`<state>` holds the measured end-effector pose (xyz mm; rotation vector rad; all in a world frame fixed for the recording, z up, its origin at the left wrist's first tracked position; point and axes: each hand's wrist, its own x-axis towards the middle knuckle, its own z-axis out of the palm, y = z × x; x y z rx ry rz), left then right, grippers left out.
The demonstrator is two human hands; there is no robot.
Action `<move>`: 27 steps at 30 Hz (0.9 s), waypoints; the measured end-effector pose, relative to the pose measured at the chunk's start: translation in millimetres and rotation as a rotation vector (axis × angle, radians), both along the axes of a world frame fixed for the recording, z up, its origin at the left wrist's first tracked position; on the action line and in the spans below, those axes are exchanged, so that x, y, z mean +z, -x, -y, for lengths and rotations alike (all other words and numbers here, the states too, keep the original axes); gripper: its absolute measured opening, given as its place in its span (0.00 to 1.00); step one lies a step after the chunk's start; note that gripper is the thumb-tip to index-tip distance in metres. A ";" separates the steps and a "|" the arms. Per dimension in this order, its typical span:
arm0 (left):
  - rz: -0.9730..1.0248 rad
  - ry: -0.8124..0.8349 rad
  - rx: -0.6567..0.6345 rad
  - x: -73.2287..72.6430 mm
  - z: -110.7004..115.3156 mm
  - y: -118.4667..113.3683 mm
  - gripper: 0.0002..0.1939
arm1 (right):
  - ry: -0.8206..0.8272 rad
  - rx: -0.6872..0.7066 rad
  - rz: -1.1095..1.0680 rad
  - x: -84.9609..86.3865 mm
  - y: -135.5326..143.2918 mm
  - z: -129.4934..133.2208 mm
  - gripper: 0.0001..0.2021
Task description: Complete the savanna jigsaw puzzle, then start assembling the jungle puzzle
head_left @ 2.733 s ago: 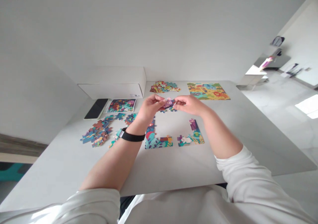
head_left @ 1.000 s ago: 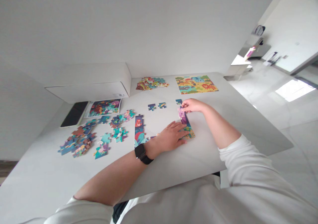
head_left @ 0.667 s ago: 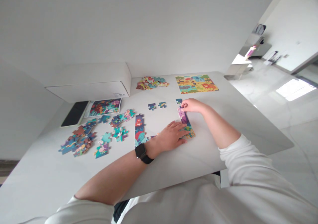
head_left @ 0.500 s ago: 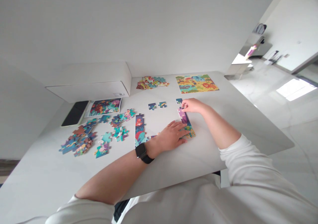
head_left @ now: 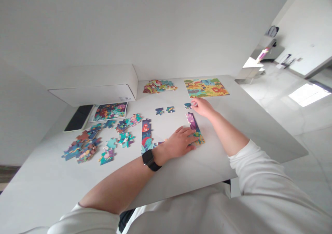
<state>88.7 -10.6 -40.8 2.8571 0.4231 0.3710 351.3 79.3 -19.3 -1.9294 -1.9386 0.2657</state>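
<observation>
My left hand (head_left: 181, 141) lies flat with fingers stretched over the lower part of the right-hand puzzle strip (head_left: 192, 120), whose purple upper part shows beyond the fingertips. My right hand (head_left: 203, 106) is at a small blue puzzle piece (head_left: 187, 105) just above that strip. Its thumb and index finger are apart at the piece's right edge; whether they touch it I cannot tell. To the left stands another joined strip (head_left: 146, 134) with a red figure on it. Two single puzzle pieces (head_left: 159, 111) lie in line with the small blue one. My left forearm partly hides the bottom row.
Loose puzzle pieces (head_left: 83, 146) are heaped at the left. Behind them are a phone (head_left: 78, 118), a picture sheet (head_left: 110, 111) and a white box (head_left: 92, 94). Another pile of pieces (head_left: 159, 86) and a finished animal puzzle (head_left: 206, 87) lie along the wall.
My right hand has let go of the top of the right-hand strip and moved slightly up, to the small blue piece. My left hand stays in place.
</observation>
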 end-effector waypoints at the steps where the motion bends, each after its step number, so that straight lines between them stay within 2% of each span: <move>1: 0.006 0.000 -0.004 0.1 -0.2 0.1 0.24 | -0.039 -0.013 0.004 -3.8 0.0 -2.9 0.15; 4: 0.021 -0.003 -0.011 -1.0 -0.7 0.0 0.23 | -0.064 0.024 0.019 -11.9 1.1 -11.0 0.17; 8: 0.018 0.001 -0.005 -2.5 -0.8 -0.1 0.23 | -0.032 0.086 -0.021 -14.7 0.9 -17.8 0.19; 14: 0.008 0.009 -0.008 0.5 0.1 -0.2 0.23 | 0.018 0.074 -0.164 -12.5 -3.9 -18.9 0.20; 22: 0.005 0.022 -0.007 2.4 -0.4 0.0 0.24 | 0.043 0.042 -0.542 -7.7 -8.1 -19.4 0.15; 27: 0.011 0.031 -0.008 3.1 -0.8 0.4 0.24 | 0.081 0.050 -0.552 -12.8 -4.8 -19.5 0.14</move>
